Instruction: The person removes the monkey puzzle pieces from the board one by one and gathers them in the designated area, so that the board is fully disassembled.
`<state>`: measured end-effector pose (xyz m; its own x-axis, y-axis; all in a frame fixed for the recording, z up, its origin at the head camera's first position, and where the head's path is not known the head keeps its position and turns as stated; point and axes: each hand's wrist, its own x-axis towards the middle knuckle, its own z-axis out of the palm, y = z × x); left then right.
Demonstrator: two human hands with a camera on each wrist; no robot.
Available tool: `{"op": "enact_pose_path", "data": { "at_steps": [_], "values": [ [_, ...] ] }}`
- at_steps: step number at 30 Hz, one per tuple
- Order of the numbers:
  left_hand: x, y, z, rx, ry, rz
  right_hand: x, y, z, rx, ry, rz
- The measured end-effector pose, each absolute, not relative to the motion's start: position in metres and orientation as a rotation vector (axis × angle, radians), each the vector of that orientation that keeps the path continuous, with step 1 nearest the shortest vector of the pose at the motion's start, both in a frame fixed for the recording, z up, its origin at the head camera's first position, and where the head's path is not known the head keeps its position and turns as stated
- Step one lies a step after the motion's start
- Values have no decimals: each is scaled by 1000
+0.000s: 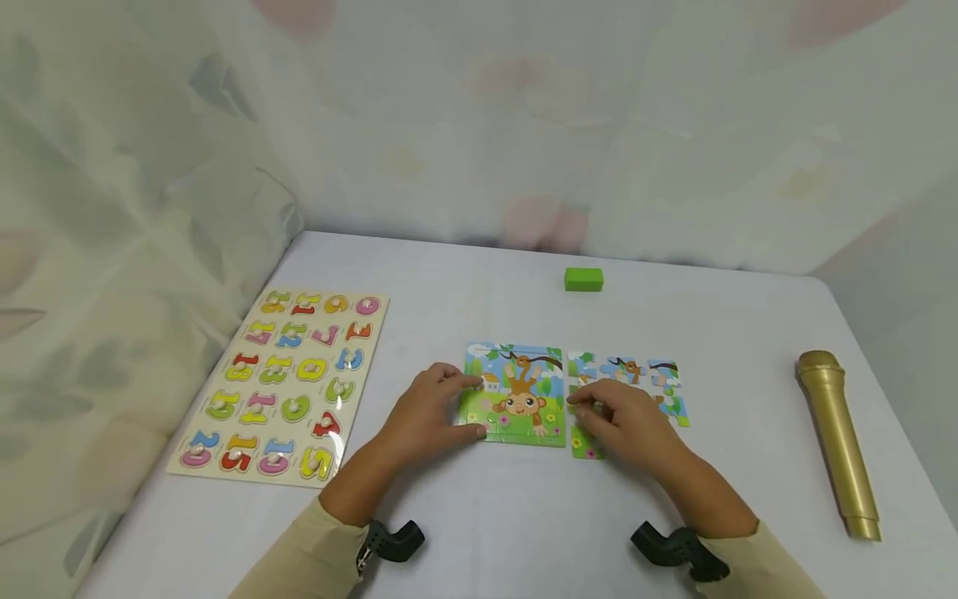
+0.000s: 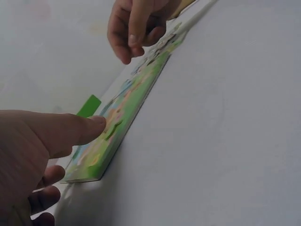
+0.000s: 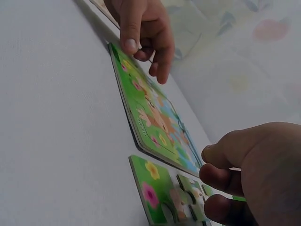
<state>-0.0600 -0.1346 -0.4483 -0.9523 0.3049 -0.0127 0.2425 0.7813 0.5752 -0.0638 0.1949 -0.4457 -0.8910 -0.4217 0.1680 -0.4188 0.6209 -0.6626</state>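
A square monkey jigsaw board (image 1: 524, 403) lies flat on the table, its picture showing a monkey hanging over green grass. At its left edge is my left hand (image 1: 430, 412), thumb and index finger apart and reaching over the border; whether the fingertips press on it I cannot tell. Beside the board to the right lie several loose jigsaw pieces (image 3: 150, 193), one with a yellow and a pink flower. Over these hovers my right hand (image 1: 632, 424), fingers loosely bent, thumb near the index finger, with nothing visible between them. The hand partly hides the pieces.
A wooden number puzzle board (image 1: 295, 383) with coloured, knobbed numerals lies at the left. A green block (image 1: 584, 279) stands behind the jigsaw. Far right lies a gold microphone-shaped cylinder (image 1: 841, 449). Floral cloth (image 1: 524, 125) hangs at the back and sides of the white table.
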Motion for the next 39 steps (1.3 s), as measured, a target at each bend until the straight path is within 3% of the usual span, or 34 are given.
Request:
{"op": "enact_pose_path", "data": {
  "at_steps": [23, 39],
  "values": [
    [-64, -114, -455, 596, 2889, 791, -80, 150, -447, -803, 2660, -1214],
    [-63, -114, -459, 564, 2846, 898, -85, 128, -439, -865, 2612, -1104]
  ]
}}
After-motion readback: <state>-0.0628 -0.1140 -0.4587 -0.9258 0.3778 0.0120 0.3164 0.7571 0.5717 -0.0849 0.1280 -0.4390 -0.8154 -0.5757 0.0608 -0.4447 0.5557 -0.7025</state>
